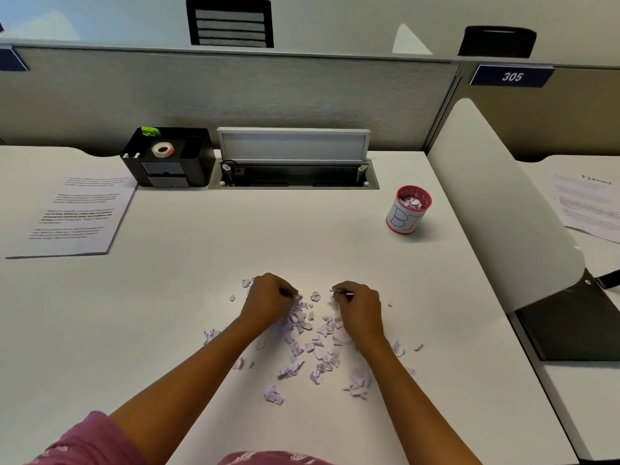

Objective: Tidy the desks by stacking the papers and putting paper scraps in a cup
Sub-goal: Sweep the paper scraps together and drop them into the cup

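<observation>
Currently, step in hand: gathering paper scraps point(312, 344) off the counter point(188, 297) for the cup point(407, 209).
Left hand point(266, 302): fingers curled down into the far edge of the scrap pile, pinching or raking pieces; knuckles face up.
Right hand point(360, 312): fingers curled together, a sliver of paper showing at the tips.
Scraps: loose spread between and behind both wrists, strays out to each side.
Cup: upright, far right of the counter, well apart from the pile, some scraps already inside.
Papers: one sheet point(80, 213) lies flat at far left; another sheet point(587, 206) on the neighbouring desk beyond the divider.
Advice: sweep both hands inward to heap the pieces first, then lift cupped handfuls; better, bring the cup near the pile to cut spills on the way. Light scraps will likely flutter, so move slowly.
Hard to see: how much each hand actually holds, since the palms face down; scraps under the forearms; how full the cup is; text on the sheets is blurred.
</observation>
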